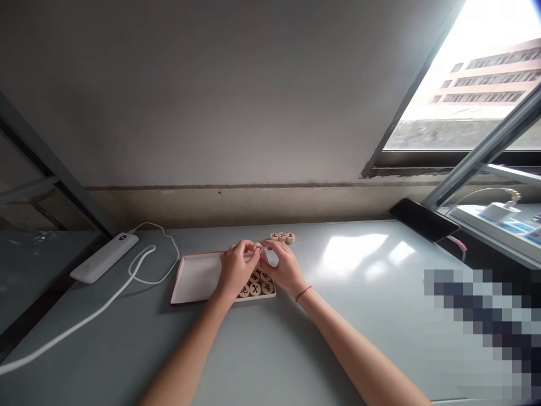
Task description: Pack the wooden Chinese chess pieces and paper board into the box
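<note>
Above the open box, a round wooden xiangqi piece [258, 247] is pinched in the fingertips of my left hand [237, 265]. My right hand [285, 269], with a thin red cord round its wrist, curls in from the other side and has its fingertips closed on the same piece. Below them, several xiangqi pieces [255, 289] with dark characters lie face up in rows in the box's right half [276, 291]. My hands hide part of those rows. The box's left half [196, 277] is a shallow white tray, partly behind my left hand.
Behind my right hand, three pieces with red characters [282, 237] stand in a row. A white power bank [105, 257] and white cable [97, 312] lie left. A dark phone [424, 219] leans by the metal frame at right. The wall borders the table's back.
</note>
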`<state>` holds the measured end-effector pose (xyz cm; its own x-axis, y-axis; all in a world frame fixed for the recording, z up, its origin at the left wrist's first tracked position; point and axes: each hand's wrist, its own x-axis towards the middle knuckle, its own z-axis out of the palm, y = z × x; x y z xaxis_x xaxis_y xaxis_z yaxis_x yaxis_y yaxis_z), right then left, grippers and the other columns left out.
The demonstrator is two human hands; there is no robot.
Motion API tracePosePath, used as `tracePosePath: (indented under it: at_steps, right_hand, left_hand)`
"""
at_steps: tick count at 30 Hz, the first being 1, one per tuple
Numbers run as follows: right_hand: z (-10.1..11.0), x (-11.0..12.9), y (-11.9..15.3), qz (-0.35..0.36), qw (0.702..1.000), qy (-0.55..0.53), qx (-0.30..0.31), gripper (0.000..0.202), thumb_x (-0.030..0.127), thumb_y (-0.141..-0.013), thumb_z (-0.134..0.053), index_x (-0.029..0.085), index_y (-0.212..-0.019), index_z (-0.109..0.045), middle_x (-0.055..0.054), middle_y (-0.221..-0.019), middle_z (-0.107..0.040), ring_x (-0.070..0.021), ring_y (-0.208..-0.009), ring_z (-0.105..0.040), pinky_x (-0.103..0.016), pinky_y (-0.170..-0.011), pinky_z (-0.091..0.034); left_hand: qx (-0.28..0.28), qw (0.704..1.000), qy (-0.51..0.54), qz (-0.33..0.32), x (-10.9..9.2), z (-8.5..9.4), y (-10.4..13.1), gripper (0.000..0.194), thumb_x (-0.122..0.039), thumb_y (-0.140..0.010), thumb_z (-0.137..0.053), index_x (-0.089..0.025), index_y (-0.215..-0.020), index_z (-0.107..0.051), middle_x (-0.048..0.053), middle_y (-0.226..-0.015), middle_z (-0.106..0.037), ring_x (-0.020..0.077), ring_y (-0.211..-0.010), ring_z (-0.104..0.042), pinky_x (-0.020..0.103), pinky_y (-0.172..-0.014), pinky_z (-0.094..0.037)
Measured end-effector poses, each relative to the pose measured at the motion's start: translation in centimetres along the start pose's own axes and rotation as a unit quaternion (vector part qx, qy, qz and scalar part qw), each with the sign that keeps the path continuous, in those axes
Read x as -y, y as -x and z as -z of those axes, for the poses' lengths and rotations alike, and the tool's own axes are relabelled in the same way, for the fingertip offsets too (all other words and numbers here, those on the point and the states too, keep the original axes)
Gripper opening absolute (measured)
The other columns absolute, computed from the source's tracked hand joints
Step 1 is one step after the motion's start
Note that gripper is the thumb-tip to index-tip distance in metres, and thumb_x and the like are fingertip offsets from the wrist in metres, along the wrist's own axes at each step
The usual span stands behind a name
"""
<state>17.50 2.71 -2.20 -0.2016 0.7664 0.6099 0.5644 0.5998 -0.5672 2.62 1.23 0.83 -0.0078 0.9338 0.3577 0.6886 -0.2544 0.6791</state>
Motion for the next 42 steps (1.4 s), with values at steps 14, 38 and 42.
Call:
tracePosePath:
  at_steps: [14, 38, 42]
  right_hand:
    - [4.9, -7.9, -0.8, -0.179, 0.962, 0.139, -0.150, 0.031, 0.035, -0.079, -0.051, 0.018, -0.103, -0.061, -0.009, -0.095, -0.067, -0.0234, -0.085, -0.057, -0.039, -0.079, -0.046]
    - [0.5, 3.3, -0.1, -0.162, 0.974, -0.157, 0.027, 0.018, 0.033, -0.079, -0.058, 0.019, -0.089, -0.064, -0.004, -0.082, -0.069, -0.0144, -0.068, -0.064, -0.025, -0.060, -0.053]
    - [2.1, 0.8, -0.8, -0.150, 0.980, -0.128, -0.034, 0.024, 0.034, -0.080, -0.055, 0.018, -0.096, -0.065, -0.007, -0.090, -0.069, -0.0163, -0.075, -0.064, -0.027, -0.063, -0.054]
  left_hand:
    - [-0.060, 0.975, 0.212, 0.005, 0.9, 0.7, 0.2, 0.017, -0.033, -0.086, -0.054, -0.021, -0.096, -0.060, 0.005, -0.096, -0.068, 0.0159, -0.090, -0.066, 0.030, -0.084, -0.052]
    - [0.029, 0.985, -0.048, -0.160, 1.3, -0.3, 1.1, 0.030, -0.014, -0.088, -0.050, -0.027, -0.113, -0.057, 0.002, -0.094, -0.062, 0.0153, -0.084, -0.063, 0.027, -0.077, -0.051]
    - [0.011, 0.980, -0.051, -0.190, 1.3, -0.3, 1.1, 0.031, -0.021, -0.089, -0.052, -0.024, -0.120, -0.051, 0.003, -0.096, -0.064, 0.0183, -0.088, -0.061, 0.032, -0.082, -0.050]
